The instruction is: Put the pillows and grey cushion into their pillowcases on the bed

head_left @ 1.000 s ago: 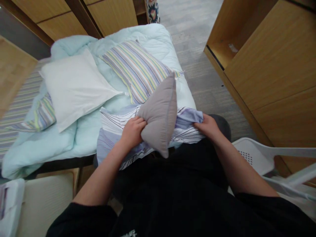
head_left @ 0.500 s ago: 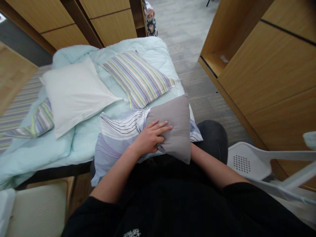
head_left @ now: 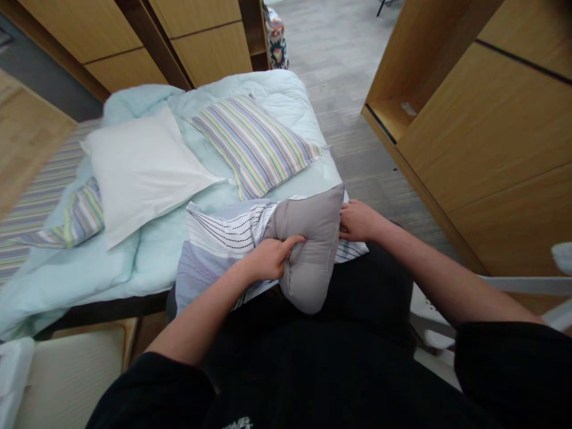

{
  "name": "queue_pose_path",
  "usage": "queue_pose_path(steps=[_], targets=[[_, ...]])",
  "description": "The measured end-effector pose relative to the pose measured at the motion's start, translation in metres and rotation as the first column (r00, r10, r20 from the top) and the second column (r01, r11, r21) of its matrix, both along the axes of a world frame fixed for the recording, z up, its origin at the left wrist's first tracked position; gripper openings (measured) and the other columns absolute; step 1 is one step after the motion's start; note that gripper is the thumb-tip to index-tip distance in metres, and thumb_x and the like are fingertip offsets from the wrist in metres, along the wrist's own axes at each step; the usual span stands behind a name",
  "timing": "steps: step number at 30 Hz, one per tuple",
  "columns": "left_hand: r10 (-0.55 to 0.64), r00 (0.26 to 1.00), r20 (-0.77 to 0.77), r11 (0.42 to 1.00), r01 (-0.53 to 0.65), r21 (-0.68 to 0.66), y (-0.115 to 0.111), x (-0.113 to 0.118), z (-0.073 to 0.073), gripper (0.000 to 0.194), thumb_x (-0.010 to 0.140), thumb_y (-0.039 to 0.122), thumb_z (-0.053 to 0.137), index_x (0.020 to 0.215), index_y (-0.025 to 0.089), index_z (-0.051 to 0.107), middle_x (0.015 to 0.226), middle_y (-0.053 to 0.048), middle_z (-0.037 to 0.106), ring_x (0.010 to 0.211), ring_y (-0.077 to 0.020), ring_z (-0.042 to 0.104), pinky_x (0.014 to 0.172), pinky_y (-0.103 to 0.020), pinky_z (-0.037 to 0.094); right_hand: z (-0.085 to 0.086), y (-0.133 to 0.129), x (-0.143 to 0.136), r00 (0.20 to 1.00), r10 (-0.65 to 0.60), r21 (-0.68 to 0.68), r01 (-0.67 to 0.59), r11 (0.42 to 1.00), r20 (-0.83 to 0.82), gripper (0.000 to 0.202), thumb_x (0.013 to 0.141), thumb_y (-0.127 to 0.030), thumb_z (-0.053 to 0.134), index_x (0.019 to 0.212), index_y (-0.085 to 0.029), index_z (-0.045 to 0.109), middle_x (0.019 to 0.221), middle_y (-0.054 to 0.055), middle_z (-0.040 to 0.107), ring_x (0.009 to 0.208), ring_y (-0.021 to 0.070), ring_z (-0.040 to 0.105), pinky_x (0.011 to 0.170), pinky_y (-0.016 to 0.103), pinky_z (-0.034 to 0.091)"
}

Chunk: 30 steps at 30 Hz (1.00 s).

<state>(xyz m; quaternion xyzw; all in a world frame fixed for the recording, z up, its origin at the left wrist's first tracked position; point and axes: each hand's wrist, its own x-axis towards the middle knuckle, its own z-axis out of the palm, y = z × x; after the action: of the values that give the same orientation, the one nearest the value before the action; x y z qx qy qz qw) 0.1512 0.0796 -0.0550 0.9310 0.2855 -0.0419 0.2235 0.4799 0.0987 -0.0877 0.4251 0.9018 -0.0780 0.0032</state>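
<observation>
A grey cushion (head_left: 313, 238) lies partly on a patterned blue and white pillowcase (head_left: 227, 232), at the bed's near edge by my lap. My left hand (head_left: 272, 256) grips the cushion's near left part, its thumb or a finger pressed across the grey fabric and the other fingers hidden below. At the cushion's right edge my right hand (head_left: 357, 219) has its fingers curled round the fabric, fingertips partly hidden. A corner of the patterned pillowcase sticks out below that hand.
A white pillow (head_left: 143, 173) and a striped pillow (head_left: 259, 143) rest on a pale blue quilt (head_left: 107, 268). Wooden cabinets (head_left: 504, 131) stand at the right and behind the bed. A white chair (head_left: 429, 310) is at the lower right, a cream seat (head_left: 80, 375) at the lower left.
My right hand has come out from under the cushion and moved up to its right edge. My left hand has closed from spread fingers, and the cushion has folded and bulged toward me.
</observation>
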Motion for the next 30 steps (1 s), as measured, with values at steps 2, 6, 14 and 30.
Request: queue_pose_path(steps=[2,6,14,30], targets=[[0.063,0.996,-0.056,0.997,-0.061,0.05,-0.004,0.009,-0.003,0.09,0.081,0.01,0.055,0.168,0.021,0.036,0.089,-0.005,0.079,0.085,-0.0289,0.077,0.074,-0.035,0.05,0.012,-0.003,0.011,0.991,0.083,0.09,-0.093,0.992,0.109,0.033,0.095,-0.04,0.064,0.086,-0.013,0.079,0.092,0.018,0.076,0.102,0.0317,0.065,0.088,0.041,0.043],[0.102,0.985,-0.14,0.991,-0.089,0.097,-0.005,0.024,0.008,0.086,0.087,0.018,0.058,0.171,0.023,0.039,0.095,-0.009,0.08,0.088,-0.032,0.077,0.077,-0.039,0.054,0.02,-0.016,0.005,0.975,0.205,0.132,-0.214,0.968,0.079,0.03,0.094,-0.035,0.063,0.089,-0.011,0.081,0.094,0.018,0.077,0.102,0.031,0.067,0.097,0.043,0.045],[0.062,0.984,0.169,0.966,-0.102,0.239,0.013,0.044,0.041,0.074,0.087,0.071,0.077,0.137,0.017,0.066,0.158,-0.022,0.057,0.142,-0.0405,0.057,0.124,-0.057,0.04,0.009,-0.037,-0.04,0.966,0.211,0.04,-0.207,0.977,-0.152,0.031,0.096,-0.035,0.064,0.112,-0.015,0.082,0.113,0.017,0.079,0.113,0.0324,0.068,0.105,0.043,0.046],[-0.046,0.998,-0.047,0.971,0.056,0.234,0.016,0.079,-0.026,0.025,0.106,0.021,0.055,0.12,0.016,0.076,0.109,-0.014,0.075,0.103,-0.0285,0.073,0.091,-0.044,0.059,0.061,-0.047,-0.042,0.911,0.407,-0.025,-0.406,0.913,0.065,0.018,0.093,-0.03,0.065,0.08,-0.018,0.071,0.09,0.007,0.069,0.089,0.0235,0.055,0.088,0.04,0.038]])
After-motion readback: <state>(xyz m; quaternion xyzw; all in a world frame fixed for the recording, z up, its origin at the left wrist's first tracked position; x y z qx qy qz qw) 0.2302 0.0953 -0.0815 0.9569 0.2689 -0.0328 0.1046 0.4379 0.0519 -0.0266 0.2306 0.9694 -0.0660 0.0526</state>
